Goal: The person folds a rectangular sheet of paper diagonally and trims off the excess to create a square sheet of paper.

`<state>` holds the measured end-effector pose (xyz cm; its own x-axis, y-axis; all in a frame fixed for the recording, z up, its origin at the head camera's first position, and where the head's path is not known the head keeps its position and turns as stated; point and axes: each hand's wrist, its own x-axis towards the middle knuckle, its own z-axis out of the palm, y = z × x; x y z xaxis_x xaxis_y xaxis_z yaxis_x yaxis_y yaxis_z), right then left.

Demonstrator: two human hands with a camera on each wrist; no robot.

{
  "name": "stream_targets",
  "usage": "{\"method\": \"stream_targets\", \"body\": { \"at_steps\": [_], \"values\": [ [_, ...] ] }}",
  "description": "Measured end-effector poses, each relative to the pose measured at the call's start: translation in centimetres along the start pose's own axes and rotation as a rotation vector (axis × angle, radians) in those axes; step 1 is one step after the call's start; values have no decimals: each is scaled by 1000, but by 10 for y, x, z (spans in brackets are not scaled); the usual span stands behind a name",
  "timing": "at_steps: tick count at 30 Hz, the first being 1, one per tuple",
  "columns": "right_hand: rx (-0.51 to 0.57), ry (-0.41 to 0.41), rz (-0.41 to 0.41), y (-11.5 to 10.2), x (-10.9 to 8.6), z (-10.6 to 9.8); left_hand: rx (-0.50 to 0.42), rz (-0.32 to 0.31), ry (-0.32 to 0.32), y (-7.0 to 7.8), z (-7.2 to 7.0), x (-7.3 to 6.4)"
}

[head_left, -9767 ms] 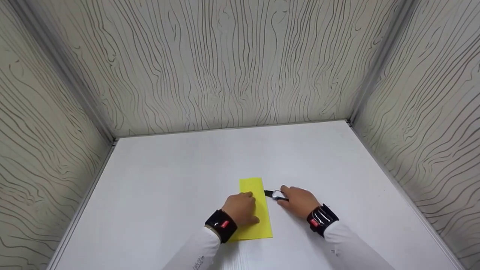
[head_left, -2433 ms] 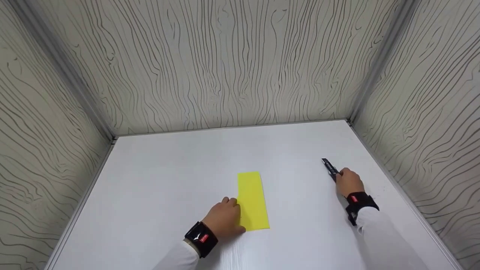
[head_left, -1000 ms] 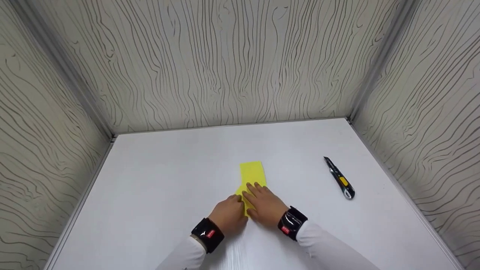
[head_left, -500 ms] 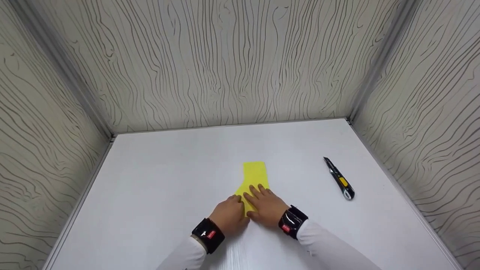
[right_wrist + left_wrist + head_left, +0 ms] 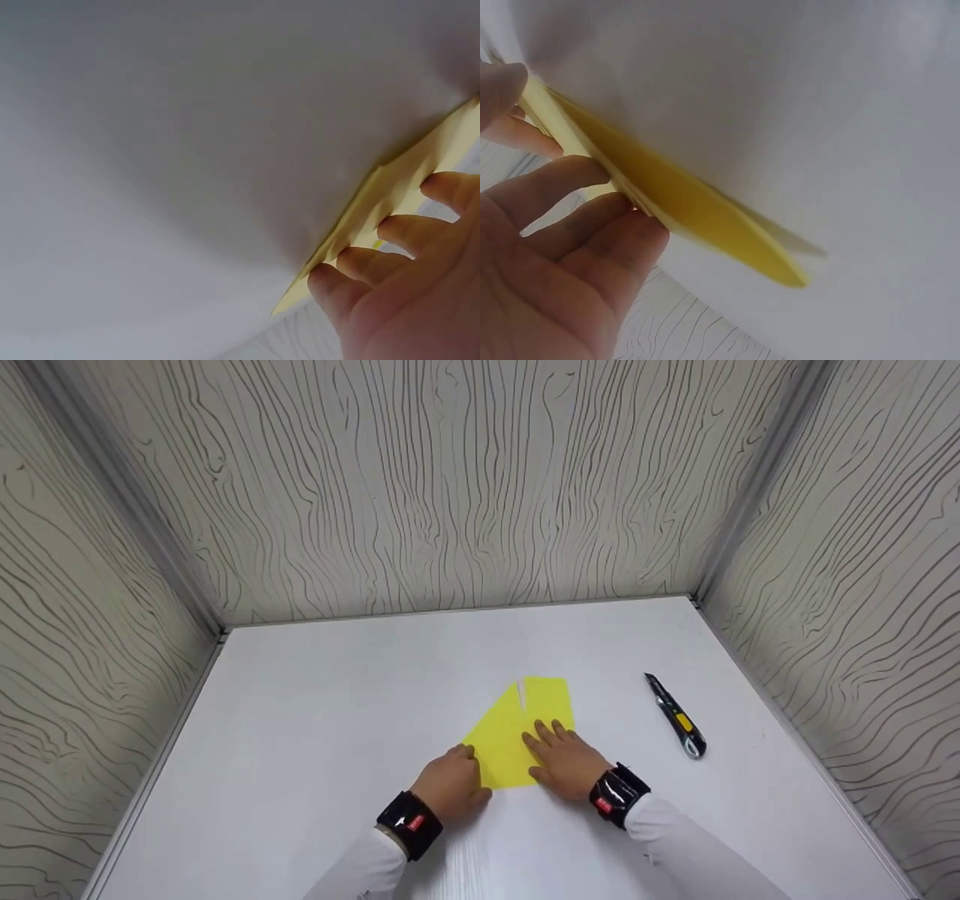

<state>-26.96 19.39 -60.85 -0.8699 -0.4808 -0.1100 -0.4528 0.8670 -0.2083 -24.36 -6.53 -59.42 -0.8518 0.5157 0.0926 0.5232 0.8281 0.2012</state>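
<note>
A sheet of yellow paper (image 5: 501, 750) lies on the white table, with a narrow slit running down from its top edge and a slanted upper left side. My left hand (image 5: 448, 786) grips its lower left edge with bent fingers. In the left wrist view, a curved flap of the paper (image 5: 697, 202) stands off the table near those fingers. Spread out, the fingers of my right hand (image 5: 568, 765) press on the paper's right part; the right wrist view shows their tips along the paper (image 5: 375, 206). To the right lies a black utility knife (image 5: 676, 718), untouched.
The white table (image 5: 337, 697) is bordered by wood-grain panels (image 5: 450, 487) at the back and both sides. Dark straps (image 5: 411, 825) wrap both wrists.
The right hand put the utility knife down at the right and came to the paper. Since half a second ago it has shifted right, and the folded paper has spread wider, showing the slit.
</note>
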Motion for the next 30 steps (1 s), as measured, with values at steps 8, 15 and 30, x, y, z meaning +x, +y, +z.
{"method": "stream_targets", "body": {
  "at_steps": [8, 15, 30],
  "values": [
    [17, -2, 15, 31, -9, -1, -4, 9, 24, -8, 0, 0],
    [66, -25, 15, 42, -22, -15, -3, 6, 0, -11, 3, 1],
    [75, -19, 36, 67, -34, -16, -59, -66, -89, -16, -4, 6]
  ]
}}
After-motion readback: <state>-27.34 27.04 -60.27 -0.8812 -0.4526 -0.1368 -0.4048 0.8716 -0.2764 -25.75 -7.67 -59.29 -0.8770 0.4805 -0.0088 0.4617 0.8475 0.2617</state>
